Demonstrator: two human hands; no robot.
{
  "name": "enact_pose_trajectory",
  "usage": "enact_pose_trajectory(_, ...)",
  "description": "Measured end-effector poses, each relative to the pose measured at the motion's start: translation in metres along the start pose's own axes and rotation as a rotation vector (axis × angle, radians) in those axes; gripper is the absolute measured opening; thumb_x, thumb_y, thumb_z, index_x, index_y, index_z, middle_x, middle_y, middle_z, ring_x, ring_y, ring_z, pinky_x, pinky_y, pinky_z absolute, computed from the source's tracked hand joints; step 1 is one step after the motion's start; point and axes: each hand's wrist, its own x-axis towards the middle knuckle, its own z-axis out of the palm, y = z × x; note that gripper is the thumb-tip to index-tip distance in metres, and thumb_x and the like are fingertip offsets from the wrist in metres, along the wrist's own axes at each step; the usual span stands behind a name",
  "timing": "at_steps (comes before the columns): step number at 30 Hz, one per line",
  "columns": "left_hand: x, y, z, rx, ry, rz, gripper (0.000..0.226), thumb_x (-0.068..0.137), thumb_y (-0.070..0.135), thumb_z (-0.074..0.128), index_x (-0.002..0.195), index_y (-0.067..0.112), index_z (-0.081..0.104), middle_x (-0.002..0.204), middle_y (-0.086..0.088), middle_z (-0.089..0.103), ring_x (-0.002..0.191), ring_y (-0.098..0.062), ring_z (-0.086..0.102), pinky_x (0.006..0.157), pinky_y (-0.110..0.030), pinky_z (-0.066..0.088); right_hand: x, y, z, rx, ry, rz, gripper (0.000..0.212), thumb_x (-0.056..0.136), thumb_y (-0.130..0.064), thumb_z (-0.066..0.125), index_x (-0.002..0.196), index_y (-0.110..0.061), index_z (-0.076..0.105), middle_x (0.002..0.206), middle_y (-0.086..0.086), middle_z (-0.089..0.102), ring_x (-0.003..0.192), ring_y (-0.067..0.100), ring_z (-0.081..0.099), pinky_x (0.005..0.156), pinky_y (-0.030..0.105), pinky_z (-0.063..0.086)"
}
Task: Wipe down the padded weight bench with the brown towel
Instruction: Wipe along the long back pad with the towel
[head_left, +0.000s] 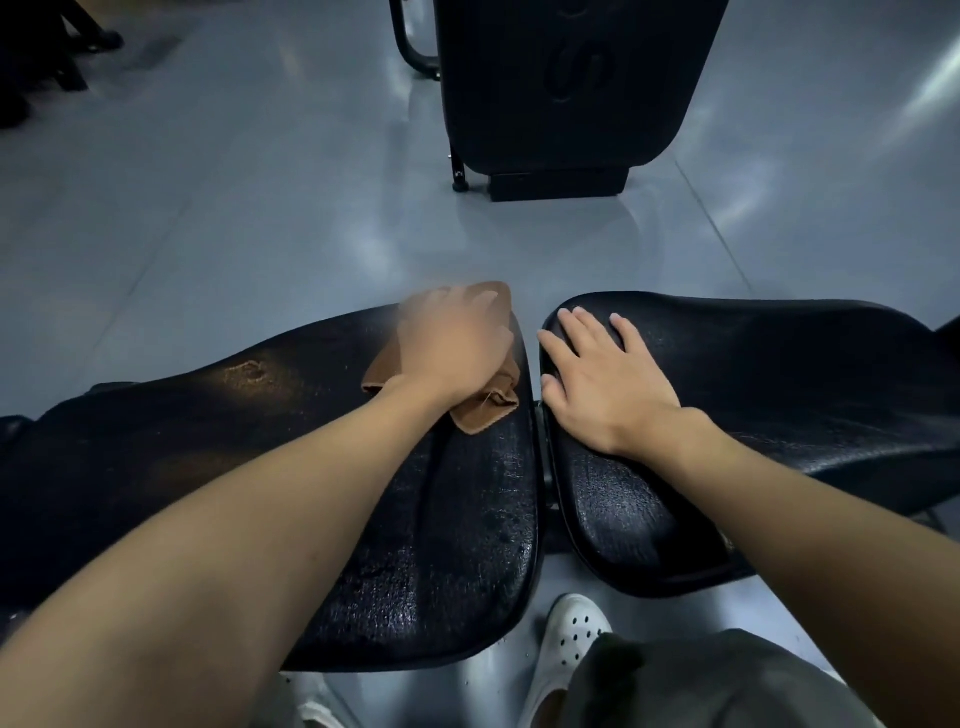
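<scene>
— Why is the left hand (457, 343) pressed flat like that?

— To keep the brown towel (485, 410) pinned to the pad. It lies bunched under the palm at the far edge of the left bench pad (441, 519), close to the gap between the two cushions. The fingers look spread and laid over the cloth rather than curled round it, though they are blurred, so I can't swear to it.

— And the right hand (602, 374)?

— Open, fingers splayed, holding nothing. It rests on the near-gap corner of the right bench pad (779, 374), I'd guess to brace the body while leaning over.

— Much done?

— Hard to judge. The left pad glistens along its inner edge; there's a scuffed patch (252, 371) further left.
</scene>
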Motion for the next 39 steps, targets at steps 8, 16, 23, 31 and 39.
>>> enact_pose_trajectory(8,-0.072,0.011,0.01,0.039,0.011,0.12,0.053,0.093,0.046,0.033,0.146,0.044,0.031,0.161,0.008,0.02,0.148,-0.015,0.009,0.113,-0.057,0.015,-0.002,-0.002,-0.003,0.021,-0.012,0.004,0.057,0.099,-0.034,0.024,0.152,-0.014,0.025,0.163,0.01,0.017,0.152,0.021,0.007,0.121,0.048,0.004)
enact_pose_trajectory(16,-0.148,0.01,0.017,0.104,0.002,0.16,0.06,0.09,0.049,0.027,0.15,0.041,0.027,0.164,0.005,0.016,0.149,-0.018,0.009,0.114,-0.056,0.016,-0.02,-0.013,-0.009,-0.028,-0.056,0.108,0.059,0.1,-0.044,0.018,0.154,-0.02,0.021,0.165,0.006,0.01,0.152,0.022,0.0,0.117,0.059,-0.008)
enact_pose_trajectory(23,-0.208,0.004,0.024,0.145,0.052,0.209,0.061,0.093,0.049,0.029,0.152,0.034,0.03,0.162,0.0,0.025,0.148,-0.022,0.02,0.11,-0.056,0.028,-0.036,-0.018,-0.004,-0.01,-0.037,0.083,0.06,0.1,-0.045,0.018,0.155,-0.02,0.021,0.165,0.009,0.009,0.152,0.024,0.0,0.119,0.055,-0.001)
enact_pose_trajectory(31,-0.171,-0.004,0.025,0.111,0.051,0.196,0.06,0.094,0.048,0.022,0.154,0.039,0.02,0.164,0.002,0.015,0.151,-0.019,0.006,0.116,-0.055,0.02,-0.033,-0.018,-0.002,-0.012,-0.009,0.074,0.059,0.1,-0.047,0.017,0.154,-0.022,0.024,0.165,0.009,0.011,0.152,0.024,0.001,0.118,0.056,-0.001)
enact_pose_trajectory(39,-0.073,-0.006,0.013,0.052,0.0,0.046,0.066,0.089,0.072,0.023,0.15,0.05,0.011,0.165,0.003,0.012,0.151,-0.02,0.001,0.117,-0.058,0.01,-0.032,-0.017,0.001,-0.02,0.022,0.07,0.063,0.098,-0.051,0.011,0.153,-0.024,0.027,0.164,0.009,0.016,0.152,0.025,0.005,0.118,0.057,0.002)
